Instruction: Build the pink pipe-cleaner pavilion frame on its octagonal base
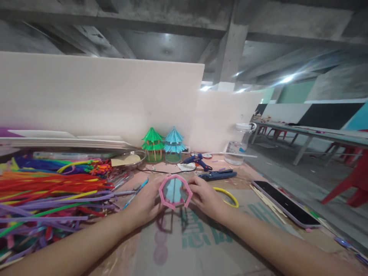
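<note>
Between my two hands is a pink, many-sided ring (189, 188) that looks wrapped in fuzzy pipe cleaner, with a pale bluish, shiny middle. A small gap shows in its pink edge at the lower right. My left hand (147, 199) grips the ring's left side, its fingers partly hidden behind it. On the right side, the bent fingers of my right hand (205, 193) pinch the rim. Thin dark lines under the ring may be legs or a reflection; I cannot tell. A yellow pipe-cleaner loop (234, 197) lies just beyond my right wrist.
Many coloured pipe cleaners (51, 182) cover the left side. Behind stand a green pagoda model (153, 143), a blue one (174, 143), a glue gun (198, 160), pliers-like tool (218, 174) and a clear bottle (238, 147). A phone (284, 203) lies right, beside thin sticks (268, 201).
</note>
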`<state>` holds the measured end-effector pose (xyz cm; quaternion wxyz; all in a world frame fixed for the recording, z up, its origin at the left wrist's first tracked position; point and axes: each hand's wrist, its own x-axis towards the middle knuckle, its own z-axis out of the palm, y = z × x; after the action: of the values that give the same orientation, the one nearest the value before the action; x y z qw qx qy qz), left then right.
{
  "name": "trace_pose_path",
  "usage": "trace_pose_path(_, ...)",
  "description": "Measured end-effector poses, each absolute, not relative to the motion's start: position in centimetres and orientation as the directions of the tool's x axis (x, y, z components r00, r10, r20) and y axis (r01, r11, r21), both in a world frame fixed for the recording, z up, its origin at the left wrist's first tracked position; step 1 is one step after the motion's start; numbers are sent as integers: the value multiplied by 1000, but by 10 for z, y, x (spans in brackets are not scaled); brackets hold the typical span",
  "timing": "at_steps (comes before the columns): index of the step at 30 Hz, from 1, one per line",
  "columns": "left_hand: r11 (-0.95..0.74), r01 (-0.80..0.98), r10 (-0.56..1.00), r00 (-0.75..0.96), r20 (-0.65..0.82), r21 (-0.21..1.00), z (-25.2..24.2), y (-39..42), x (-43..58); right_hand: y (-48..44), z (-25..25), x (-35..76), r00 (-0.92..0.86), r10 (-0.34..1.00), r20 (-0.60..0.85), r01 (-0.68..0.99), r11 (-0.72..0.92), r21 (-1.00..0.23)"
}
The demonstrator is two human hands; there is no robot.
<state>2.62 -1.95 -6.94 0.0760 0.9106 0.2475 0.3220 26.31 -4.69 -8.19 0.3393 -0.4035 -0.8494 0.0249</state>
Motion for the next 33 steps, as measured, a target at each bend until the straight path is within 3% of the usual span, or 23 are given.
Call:
trace_pose_path(4, -868, 415, 495, 687, 532, 272, -72, -18, 25, -48, -81, 264, -457, 682, 571, 656, 692, -300)
trace_pose_path(10, -883, 407, 465, 690, 554, 234, -77, -16, 24, -45, -87, 269, -537, 604, 588, 645, 744, -175)
trace_pose_path(23, -861, 391, 509, 679, 529, 325, -70, -18, 31, -39, -92, 271, -516, 588, 622, 640, 748, -175)
trace_pose_path(33, -873, 420, 478, 642, 599, 247, -78, -14, 26, -41, -89, 271, -473, 622, 624, 704, 692, -157)
